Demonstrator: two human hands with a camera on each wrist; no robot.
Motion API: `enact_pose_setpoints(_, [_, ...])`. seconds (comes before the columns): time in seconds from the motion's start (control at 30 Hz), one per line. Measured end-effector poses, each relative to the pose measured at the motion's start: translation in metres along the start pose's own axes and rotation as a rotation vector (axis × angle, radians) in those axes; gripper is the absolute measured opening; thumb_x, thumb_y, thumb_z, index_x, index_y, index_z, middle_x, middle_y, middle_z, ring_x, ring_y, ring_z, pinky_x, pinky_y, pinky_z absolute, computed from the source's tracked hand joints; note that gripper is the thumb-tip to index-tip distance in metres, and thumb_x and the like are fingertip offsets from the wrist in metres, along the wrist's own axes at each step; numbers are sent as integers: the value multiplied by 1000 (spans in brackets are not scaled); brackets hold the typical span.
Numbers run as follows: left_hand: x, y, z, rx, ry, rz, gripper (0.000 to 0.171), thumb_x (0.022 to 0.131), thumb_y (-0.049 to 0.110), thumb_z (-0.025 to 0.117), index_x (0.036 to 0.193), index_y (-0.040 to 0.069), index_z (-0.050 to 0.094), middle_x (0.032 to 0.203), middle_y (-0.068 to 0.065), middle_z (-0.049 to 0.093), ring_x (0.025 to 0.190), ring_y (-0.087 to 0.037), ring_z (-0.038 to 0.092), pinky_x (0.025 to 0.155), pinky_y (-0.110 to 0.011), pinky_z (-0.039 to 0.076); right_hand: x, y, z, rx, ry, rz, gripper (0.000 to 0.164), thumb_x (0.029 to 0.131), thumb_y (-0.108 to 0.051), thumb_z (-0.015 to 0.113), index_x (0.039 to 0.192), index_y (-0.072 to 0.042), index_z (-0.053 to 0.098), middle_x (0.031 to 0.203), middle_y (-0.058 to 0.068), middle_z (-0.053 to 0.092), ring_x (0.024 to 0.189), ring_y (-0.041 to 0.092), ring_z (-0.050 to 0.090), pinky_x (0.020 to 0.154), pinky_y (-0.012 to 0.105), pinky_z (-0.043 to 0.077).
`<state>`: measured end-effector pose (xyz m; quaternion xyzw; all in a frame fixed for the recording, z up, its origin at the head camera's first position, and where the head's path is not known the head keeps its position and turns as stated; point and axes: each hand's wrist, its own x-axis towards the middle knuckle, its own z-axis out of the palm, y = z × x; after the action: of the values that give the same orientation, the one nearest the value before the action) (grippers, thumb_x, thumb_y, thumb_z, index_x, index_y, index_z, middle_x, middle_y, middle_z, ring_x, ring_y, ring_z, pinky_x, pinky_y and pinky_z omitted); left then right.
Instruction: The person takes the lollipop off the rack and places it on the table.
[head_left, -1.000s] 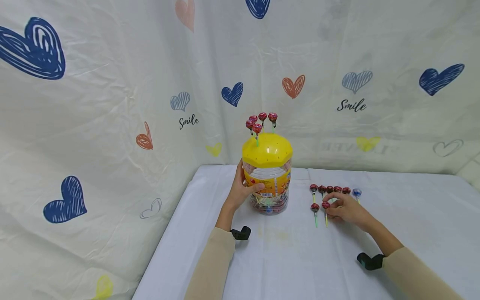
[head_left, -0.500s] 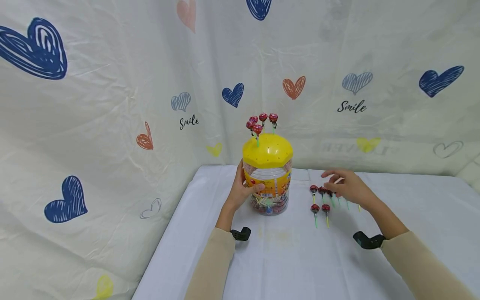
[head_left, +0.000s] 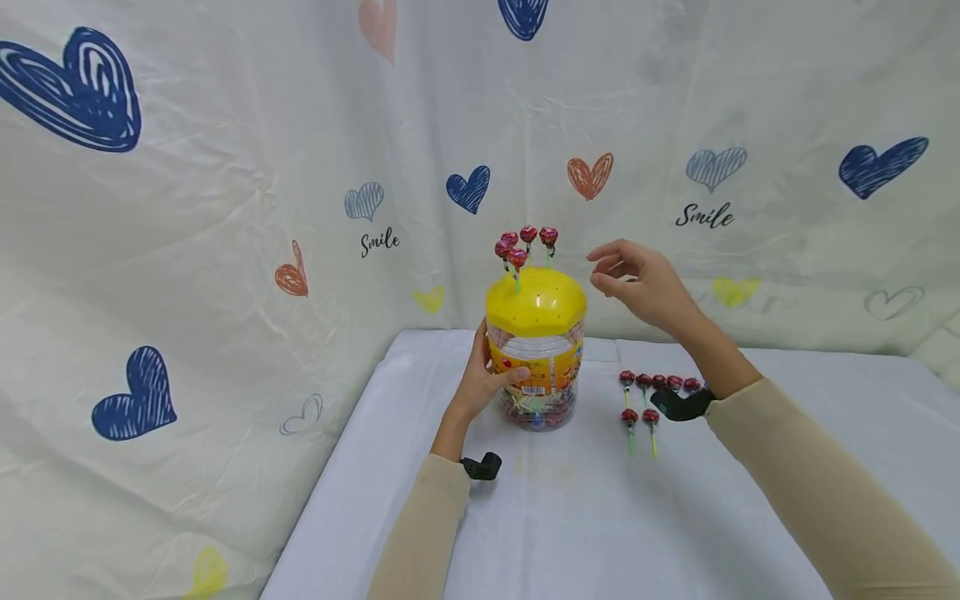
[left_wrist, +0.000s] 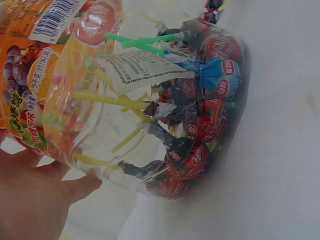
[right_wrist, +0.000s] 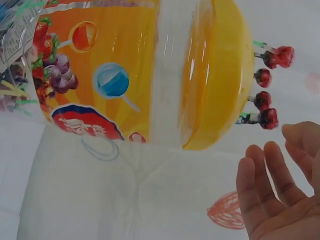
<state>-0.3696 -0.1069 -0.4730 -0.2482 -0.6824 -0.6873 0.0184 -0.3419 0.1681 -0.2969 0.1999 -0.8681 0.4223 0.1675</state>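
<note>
A clear plastic lollipop jar (head_left: 536,358) with a yellow domed lid (head_left: 536,304) stands upright on the table. Through its wall in the left wrist view, several wrapped lollipops (left_wrist: 205,120) lie at the bottom. Several red lollipops (head_left: 528,234) stick up from holes in the lid. My left hand (head_left: 480,382) grips the jar's left side, its thumb across the label. Right of the lid, my right hand (head_left: 637,279) is raised in the air with bent, loose fingers and holds nothing. In the right wrist view, its fingertips (right_wrist: 270,150) are near the lollipops (right_wrist: 268,118), apart from them.
More lollipops (head_left: 628,417) lie in two rows on the white-covered table (head_left: 570,517), right of the jar. My right wrist hides part of the far row. A white curtain (head_left: 300,150) printed with hearts hangs behind and at the left.
My right hand has let go of a lollipop in the near row, then moved up and left from the table to beside the lid. My left hand keeps its grip on the jar.
</note>
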Motion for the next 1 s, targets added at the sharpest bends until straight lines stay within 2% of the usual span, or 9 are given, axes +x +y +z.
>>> enact_pose_setpoints(0.13, [0,1,0,2,-10,0,101,84,48,82,157,53,12,151,3,46,140,-23,44,120,-58,38,18,-7,15,41,83,-18,32,100,-21,67,130,-12,63,109,14,69,95,24,67,82,14,57])
enact_pose_setpoints(0.23, [0,1,0,7,-7,-11,102,83,50,82,157,54,12,151,4,46,141,-22,44,120,-58,37,31,-10,25,59,105,-6,37,99,-21,67,134,-11,60,115,14,67,102,26,66,92,29,61])
enact_pose_setpoints(0.33, [-1,2,0,6,1,-15,103,81,54,83,156,55,13,152,5,46,141,-22,43,121,-59,36,42,-10,34,82,100,24,41,99,-19,67,137,-9,56,121,17,65,108,31,65,99,46,59])
enact_pose_setpoints(0.43, [-1,1,-1,1,1,-12,103,81,54,83,157,54,13,152,5,45,141,-22,43,121,-59,36,51,-9,40,114,90,57,41,99,-16,67,138,-8,55,125,19,63,111,33,64,102,50,57])
enact_pose_setpoints(0.57, [-1,1,-1,1,-1,-19,100,84,49,82,156,55,13,151,6,46,141,-21,44,120,-59,37,56,-8,46,145,90,74,40,99,-14,67,136,-9,56,127,18,64,111,32,64,102,47,57])
enact_pose_setpoints(0.83, [0,2,-2,5,-1,-8,100,84,47,82,157,54,13,152,5,46,141,-22,44,120,-59,36,62,-13,49,154,123,52,39,99,-13,67,137,-14,58,121,13,66,104,26,65,99,41,59])
enact_pose_setpoints(1.0, [-1,2,-3,-2,-6,-9,100,85,46,82,157,54,14,152,4,46,141,-23,44,120,-59,37,62,-24,41,196,183,-3,41,99,-14,66,139,-15,58,117,14,68,94,21,67,86,24,61])
